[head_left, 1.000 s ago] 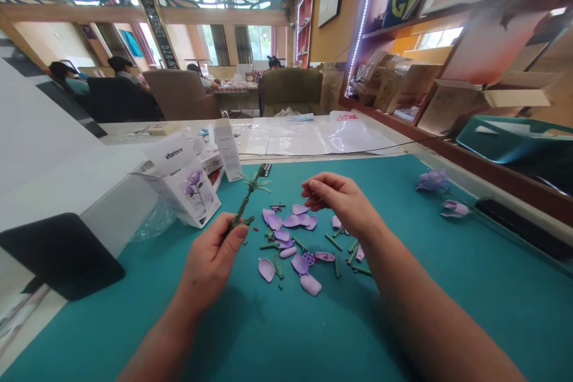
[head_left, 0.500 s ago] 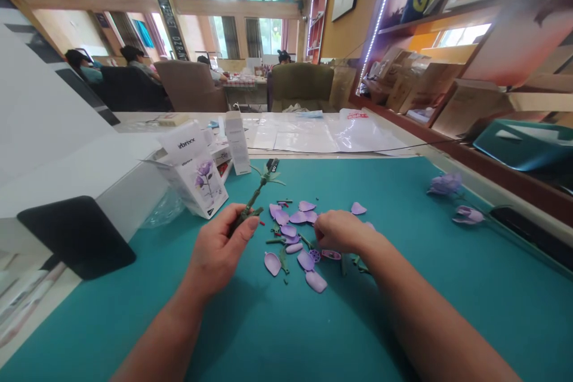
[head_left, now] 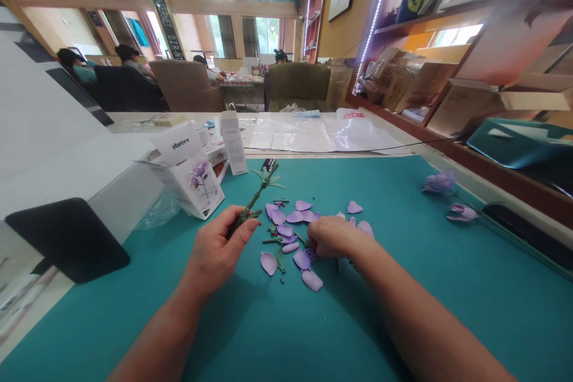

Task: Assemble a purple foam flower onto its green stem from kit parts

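My left hand (head_left: 216,249) is closed round the lower end of a green plastic flower stem (head_left: 256,196), which points up and away over the teal mat (head_left: 403,286). My right hand (head_left: 332,235) rests knuckles-up on a scatter of purple petal pieces (head_left: 286,230) and short green pieces (head_left: 273,241), its fingers curled down onto them; what they pinch is hidden. More petals lie just in front of that hand (head_left: 312,280) and beyond it (head_left: 354,207).
An open white flower-kit box (head_left: 185,171) and a slim white carton (head_left: 233,142) stand at the mat's back left, by a crumpled clear bag (head_left: 156,212). Two finished purple flowers (head_left: 441,182) lie at the right. A black pad (head_left: 67,239) sits left. People sit at tables behind.
My right hand came down from above the pile and moved left onto the petal pieces, fingers closing. The left hand kept hold of the stem, almost still.
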### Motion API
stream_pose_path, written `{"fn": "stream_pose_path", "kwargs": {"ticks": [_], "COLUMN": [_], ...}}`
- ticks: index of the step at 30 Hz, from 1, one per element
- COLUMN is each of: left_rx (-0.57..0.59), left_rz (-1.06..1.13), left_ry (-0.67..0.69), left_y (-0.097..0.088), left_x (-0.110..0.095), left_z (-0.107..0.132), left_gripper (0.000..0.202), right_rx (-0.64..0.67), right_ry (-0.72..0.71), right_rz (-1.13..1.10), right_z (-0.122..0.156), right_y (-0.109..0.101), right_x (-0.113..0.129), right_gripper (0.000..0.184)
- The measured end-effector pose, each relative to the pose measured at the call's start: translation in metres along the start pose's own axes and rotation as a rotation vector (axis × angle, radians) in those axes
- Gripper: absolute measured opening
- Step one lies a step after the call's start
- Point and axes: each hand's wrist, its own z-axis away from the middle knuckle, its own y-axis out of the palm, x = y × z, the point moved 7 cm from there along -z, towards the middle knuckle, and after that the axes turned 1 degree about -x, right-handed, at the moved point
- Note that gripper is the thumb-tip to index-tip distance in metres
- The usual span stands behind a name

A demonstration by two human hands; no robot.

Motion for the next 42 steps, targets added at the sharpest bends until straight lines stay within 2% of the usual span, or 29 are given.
{"fn": "stream_pose_path", "kwargs": {"ticks": [8,19,26,34,38,40,42], "left_rx": [0.002,-0.001,0.029,0.024,0.097,0.143,0.190], "left_rz": [-0.021,-0.021,-0.004,0.131,0.216,0.255,0.287], "left_ry": [0.001,-0.008,0.004,-0.029,-0.059,-0.068,-0.076], "left_y": [-0.001,-0.001,0.001,0.004,0.010,0.012,0.016], "left_x": [0.000,-0.002,-0.006,-0.006,-0.012,-0.019,-0.026], "left_z": [-0.001,-0.001,-0.001,0.001,0.001,-0.001,-0.003], "left_gripper": [0.029,0.029,0.029,0.030,0.030,0.031,0.032], "right_rx": [-0.008,-0.059,-0.018,-0.093,-0.188,-0.324,-0.497], "right_ry": [-0.001,0.013,0.128,0.108,0.072,-0.004,-0.129], "right_rz": [-0.012,-0.148,-0.076,-0.114,-0.213,-0.432,-0.776], "right_z": [-0.001,0.010,0.029,0.031,0.035,0.039,0.045], "right_y": [0.001,-0.015,0.003,0.018,0.002,-0.019,-0.045], "right_x": [0.010,-0.017,-0.015,-0.001,-0.003,-0.003,-0.004], "right_gripper": [0.032,0.030,0.033,0.038,0.032,0.024,0.015]}}
